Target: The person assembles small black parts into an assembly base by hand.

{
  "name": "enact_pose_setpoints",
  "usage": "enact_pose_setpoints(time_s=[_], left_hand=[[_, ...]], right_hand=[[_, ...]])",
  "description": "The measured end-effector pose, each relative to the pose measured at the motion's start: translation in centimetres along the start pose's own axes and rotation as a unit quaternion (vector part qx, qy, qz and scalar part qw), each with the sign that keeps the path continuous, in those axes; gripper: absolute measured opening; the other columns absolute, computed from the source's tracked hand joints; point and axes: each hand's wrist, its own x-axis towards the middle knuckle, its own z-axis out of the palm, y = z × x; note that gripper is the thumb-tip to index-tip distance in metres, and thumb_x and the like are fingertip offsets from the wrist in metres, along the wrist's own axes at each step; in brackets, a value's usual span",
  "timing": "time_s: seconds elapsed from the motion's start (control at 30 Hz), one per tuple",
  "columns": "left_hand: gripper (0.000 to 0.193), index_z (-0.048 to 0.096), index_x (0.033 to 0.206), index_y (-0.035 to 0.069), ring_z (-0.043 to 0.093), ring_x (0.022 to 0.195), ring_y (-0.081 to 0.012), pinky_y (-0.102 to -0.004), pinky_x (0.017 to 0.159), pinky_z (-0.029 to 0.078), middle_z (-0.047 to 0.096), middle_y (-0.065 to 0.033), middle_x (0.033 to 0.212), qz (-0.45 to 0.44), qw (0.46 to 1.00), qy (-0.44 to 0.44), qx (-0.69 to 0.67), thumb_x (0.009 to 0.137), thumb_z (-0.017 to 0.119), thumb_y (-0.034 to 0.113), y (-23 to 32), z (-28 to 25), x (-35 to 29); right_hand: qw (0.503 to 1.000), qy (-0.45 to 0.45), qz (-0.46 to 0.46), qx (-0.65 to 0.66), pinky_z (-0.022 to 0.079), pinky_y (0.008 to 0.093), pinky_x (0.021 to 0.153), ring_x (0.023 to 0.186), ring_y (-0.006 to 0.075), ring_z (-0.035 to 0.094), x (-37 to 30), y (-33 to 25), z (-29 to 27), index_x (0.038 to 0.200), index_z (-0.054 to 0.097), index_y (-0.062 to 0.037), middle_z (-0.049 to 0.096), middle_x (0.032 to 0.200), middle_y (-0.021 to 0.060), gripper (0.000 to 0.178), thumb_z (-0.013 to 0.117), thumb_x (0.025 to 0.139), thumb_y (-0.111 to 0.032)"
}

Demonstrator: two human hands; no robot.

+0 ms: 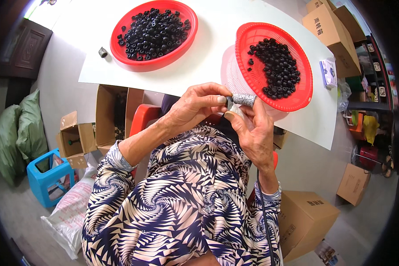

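Note:
My left hand (197, 103) pinches a small black part (229, 102) between thumb and fingertips, in front of the table's near edge. It looks like the small black ring-shaped pieces in the baskets, though fingers cover most of it. Meeting it from the right, my right hand (257, 133) is closed, with a whitish piece (240, 111) by its thumb; its kind is unclear. A grey speckled sleeve (244, 99) lies along the right index finger, seemingly wrapped around it. Many black pieces (279, 66) fill part of a red mesh basket (303, 53), just beyond my right hand.
Another red basket (191, 37) of black pieces stands at the far left of the white table (213, 57). A short greyish cylinder (103, 52) lies beside it. A tissue pack (328, 73) sits at the right edge. Cartons (308, 217) and a blue stool (46, 177) flank me.

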Motion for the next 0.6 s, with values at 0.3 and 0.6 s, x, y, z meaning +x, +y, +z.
enact_pose_setpoints(time_s=[0.3,0.6], left_hand=[[0.018,0.064,0.102,-0.001,0.055,0.085,-0.0102,-0.0241,0.080,0.047,0.060,-0.0039,0.100,-0.002,1.000,0.016,0.006,0.084,0.064,0.002,0.11,0.18,-0.04],[0.019,0.064,0.102,0.001,0.055,0.087,-0.0105,-0.0246,0.080,0.048,0.058,-0.0039,0.103,0.006,0.999,0.008,0.037,0.083,0.064,0.002,0.25,0.03,-0.01]], right_hand=[[1.000,-0.002,-0.001,0.000,0.051,0.0365,0.060,0.073,0.0315,0.068,0.12,0.27,-0.02,0.096,0.047,0.0040,0.066,0.080,0.0192,0.028,0.066,0.085,-0.014],[1.000,-0.003,0.000,0.004,0.050,0.0358,0.059,0.070,0.0311,0.068,0.00,0.64,0.06,0.092,0.046,0.0030,0.065,0.077,0.0188,0.028,0.067,0.084,-0.014]])
